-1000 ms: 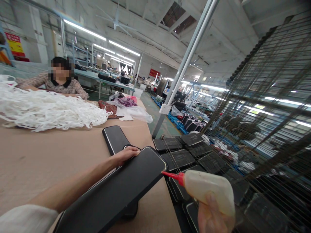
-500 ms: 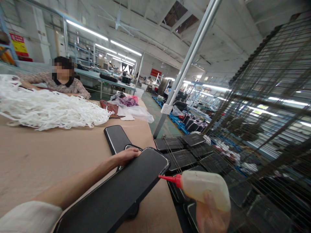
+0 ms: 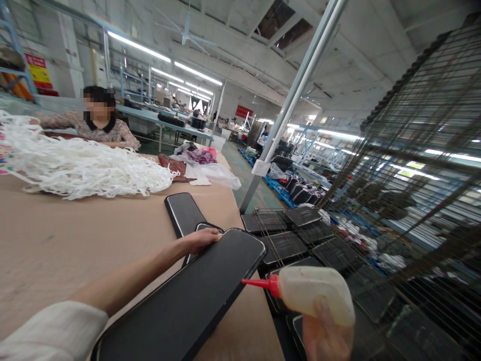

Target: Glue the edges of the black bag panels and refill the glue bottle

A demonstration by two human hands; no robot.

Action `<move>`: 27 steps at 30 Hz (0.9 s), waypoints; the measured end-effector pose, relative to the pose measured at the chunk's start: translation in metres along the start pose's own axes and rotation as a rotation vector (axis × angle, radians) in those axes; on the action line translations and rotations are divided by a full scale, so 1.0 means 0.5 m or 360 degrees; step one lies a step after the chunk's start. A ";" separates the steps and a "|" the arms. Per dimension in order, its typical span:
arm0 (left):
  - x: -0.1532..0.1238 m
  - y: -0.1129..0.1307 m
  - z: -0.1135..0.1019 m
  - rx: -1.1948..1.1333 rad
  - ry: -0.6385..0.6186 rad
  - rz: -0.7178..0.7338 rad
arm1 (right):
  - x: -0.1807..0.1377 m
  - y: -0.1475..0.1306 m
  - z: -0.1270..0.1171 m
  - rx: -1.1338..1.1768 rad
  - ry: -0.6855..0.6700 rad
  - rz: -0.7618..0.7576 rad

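My left hand [image 3: 199, 240] lies on the far end of a long black panel [image 3: 184, 306]. Its fingers [image 3: 211, 234] are stretched out and close together, flat along the panel's rounded edge rather than wrapped round it. My right hand [image 3: 325, 337] sits low in view with its fingers closed round a translucent squeeze bottle [image 3: 317, 293]. I see only the thumb and the back of the hand, the rest being cut off at the frame's bottom. The bottle's red nozzle [image 3: 259, 284] points left, its tip just beside the panel's right edge; I cannot tell whether it touches.

The panel rests slantwise on the tan desk [image 3: 67, 240], overlapping a second black panel [image 3: 183, 213] that lies beyond my left hand. Further back on the desk a heap of white strips [image 3: 82, 168] spreads wide, with plastic bags [image 3: 210, 173] at the far corner. A person [image 3: 101, 125] sits behind the heap.

To my right stands a wire rack [image 3: 413, 165], its low shelf holding more black panels [image 3: 285, 245]. A steel post [image 3: 296, 95] rises to a concrete ceiling with strip lights.
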State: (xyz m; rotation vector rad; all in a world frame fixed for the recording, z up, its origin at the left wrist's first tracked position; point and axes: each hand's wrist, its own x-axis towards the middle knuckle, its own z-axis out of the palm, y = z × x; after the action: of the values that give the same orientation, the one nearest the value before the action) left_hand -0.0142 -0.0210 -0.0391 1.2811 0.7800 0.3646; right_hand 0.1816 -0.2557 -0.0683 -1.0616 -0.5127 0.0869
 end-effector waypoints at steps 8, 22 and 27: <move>0.003 0.002 0.004 -0.0073 -0.0015 -0.0071 | -0.011 0.012 -0.003 0.0063 -0.0101 -0.0052; 0.018 -0.005 0.002 -0.0149 0.0096 -0.0120 | -0.017 0.036 -0.033 -0.0579 0.0195 -0.0647; 0.039 -0.015 -0.003 -0.0188 0.0166 -0.0121 | -0.031 -0.005 -0.012 -0.0376 -0.0080 -0.0251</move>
State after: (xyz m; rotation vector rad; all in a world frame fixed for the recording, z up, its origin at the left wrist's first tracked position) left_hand -0.0031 -0.0096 -0.0523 1.1256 0.8801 0.4123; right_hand 0.1703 -0.2664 -0.0740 -1.2473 -0.6620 -0.0883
